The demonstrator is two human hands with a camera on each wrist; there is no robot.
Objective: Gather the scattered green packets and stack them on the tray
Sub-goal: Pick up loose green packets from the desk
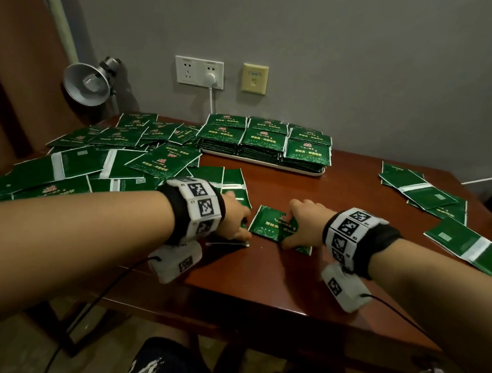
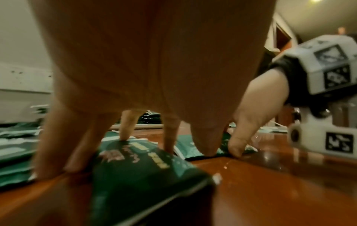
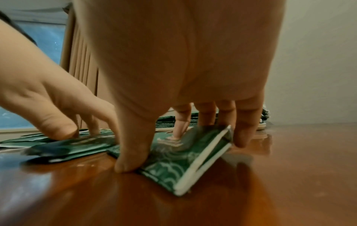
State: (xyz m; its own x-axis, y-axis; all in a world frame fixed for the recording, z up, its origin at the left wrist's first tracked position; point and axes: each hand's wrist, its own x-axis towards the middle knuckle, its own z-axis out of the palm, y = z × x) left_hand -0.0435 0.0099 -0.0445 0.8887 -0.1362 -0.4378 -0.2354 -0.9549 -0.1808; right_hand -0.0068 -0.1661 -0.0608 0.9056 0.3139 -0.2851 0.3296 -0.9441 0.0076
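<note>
Several green packets (image 1: 98, 161) lie scattered over the left of the wooden table, and more packets (image 1: 427, 193) lie at the right. A white tray (image 1: 257, 162) at the back centre carries neat stacks of packets (image 1: 264, 138). My right hand (image 1: 294, 226) pinches a thin stack of packets (image 3: 173, 160) between thumb and fingers, and its right edge is tilted up off the table. Just left of it, my left hand (image 1: 237, 220) arches over another packet (image 2: 146, 168), gripping it with fingertips and thumb. The two hands are almost touching.
A metal desk lamp (image 1: 86, 84) stands at the back left. Wall sockets (image 1: 199, 72) with a plugged white cable sit behind the tray. Bare wood (image 1: 338, 191) shows between the hands, the tray and the right packets. The table's front edge (image 1: 261, 309) is close to my wrists.
</note>
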